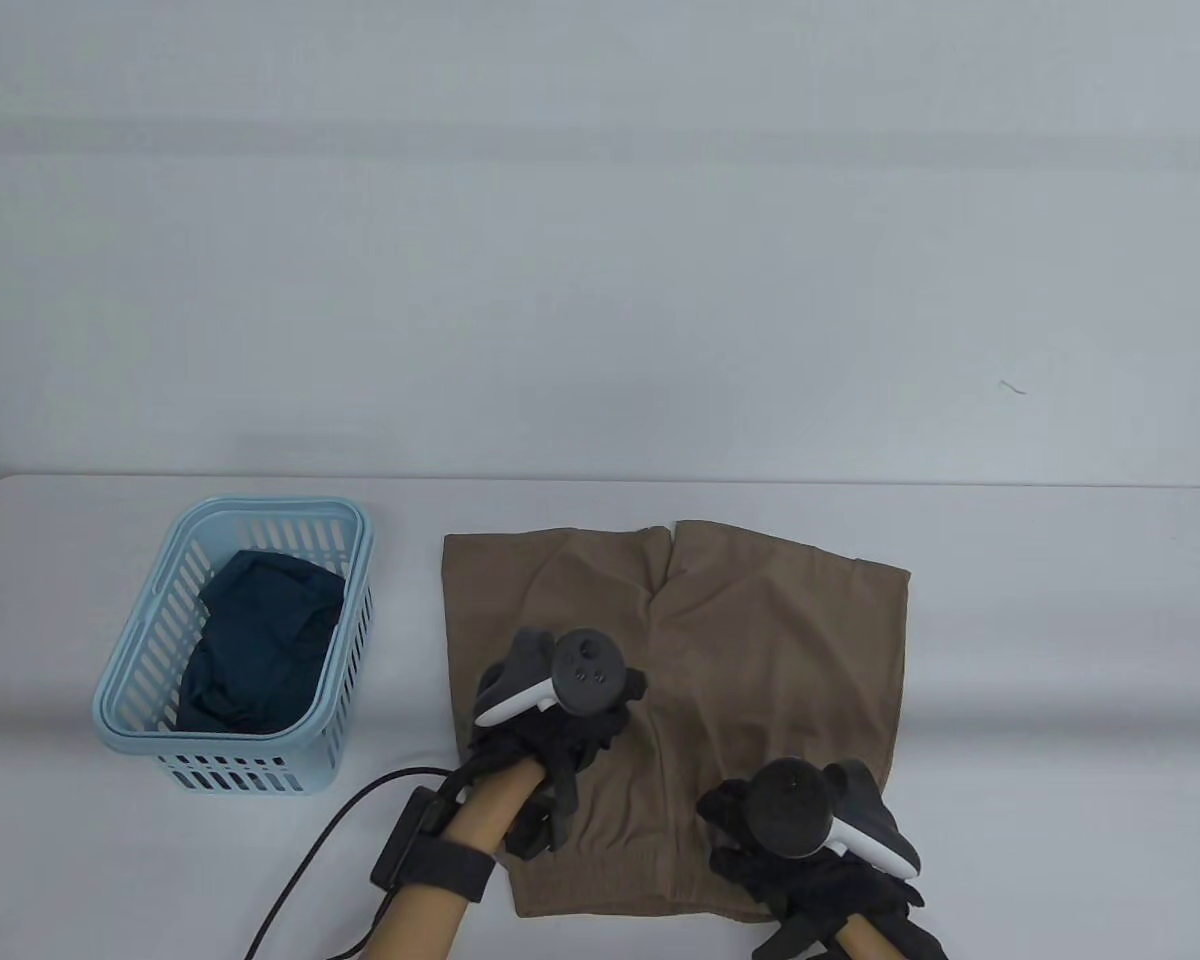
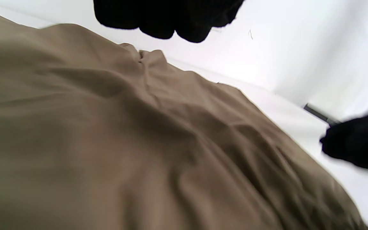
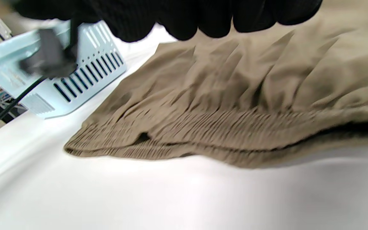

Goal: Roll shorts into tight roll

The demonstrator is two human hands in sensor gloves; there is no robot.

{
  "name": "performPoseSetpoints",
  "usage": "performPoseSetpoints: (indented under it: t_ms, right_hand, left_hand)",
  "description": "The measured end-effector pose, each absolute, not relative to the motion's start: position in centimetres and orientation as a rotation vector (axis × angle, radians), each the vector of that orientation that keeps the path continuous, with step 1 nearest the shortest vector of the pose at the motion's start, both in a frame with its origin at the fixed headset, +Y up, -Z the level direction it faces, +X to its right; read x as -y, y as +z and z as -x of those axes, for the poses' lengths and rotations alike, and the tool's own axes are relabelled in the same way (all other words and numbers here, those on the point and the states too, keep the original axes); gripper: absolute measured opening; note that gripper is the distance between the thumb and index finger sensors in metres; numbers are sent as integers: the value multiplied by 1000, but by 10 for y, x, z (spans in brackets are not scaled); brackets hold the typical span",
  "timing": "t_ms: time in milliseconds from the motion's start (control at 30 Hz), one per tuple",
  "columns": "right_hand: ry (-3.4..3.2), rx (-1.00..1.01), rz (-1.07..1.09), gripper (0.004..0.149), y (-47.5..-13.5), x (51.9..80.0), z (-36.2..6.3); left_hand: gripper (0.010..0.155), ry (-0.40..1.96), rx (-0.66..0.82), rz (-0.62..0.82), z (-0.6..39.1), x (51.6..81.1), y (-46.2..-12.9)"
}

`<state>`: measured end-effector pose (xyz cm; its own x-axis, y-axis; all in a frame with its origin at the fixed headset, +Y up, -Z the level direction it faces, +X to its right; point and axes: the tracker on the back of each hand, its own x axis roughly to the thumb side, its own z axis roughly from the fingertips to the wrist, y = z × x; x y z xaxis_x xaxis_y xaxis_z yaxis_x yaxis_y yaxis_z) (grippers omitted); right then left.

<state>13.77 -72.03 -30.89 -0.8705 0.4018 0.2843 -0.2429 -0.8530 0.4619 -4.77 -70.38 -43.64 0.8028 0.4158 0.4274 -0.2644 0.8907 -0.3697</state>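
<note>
left grip (image 1: 550, 705) loose, empty | right grip (image 1: 810, 850) unclear | shorts (image 1: 750, 640) flat beneath both

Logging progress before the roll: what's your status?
Left hand flat on the shorts; right hand at the waistband, grip unclear. Shorts flat, unrolled. Basket stands apart at left.

White table (image 1: 1060, 620) with rounded far corners, filling the near part of the table view. Behind it a plain pale grey-white wall (image 1: 600, 250) with faint horizontal bands and a small dark mark (image 1: 1012, 387) at right. Light soft and even, with a dim shadow along the table's far edge.
</note>
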Motion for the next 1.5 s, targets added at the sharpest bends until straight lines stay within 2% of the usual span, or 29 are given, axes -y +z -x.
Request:
performPoseSetpoints:
  t_ms: [133, 333, 567, 1033, 1500]
  right_hand:
    - [2687, -603, -571, 67, -302, 733, -122]
    - [2694, -626, -564, 68, -300, 755, -123]
    - [2730, -713, -578, 66, -299, 775, -119]
    - [2783, -656, -502, 59, -302, 778, -121]
    - [2878, -580, -236, 50, -313, 770, -148]
  left_hand:
    - [53, 379, 497, 405, 16, 720, -463]
    - [54, 327, 487, 543, -15, 753, -479]
    - [54, 293, 470, 627, -20, 777, -486]
    - [54, 189, 441, 590, -13, 782, -485]
    - [57, -20, 404, 488, -16, 779, -471]
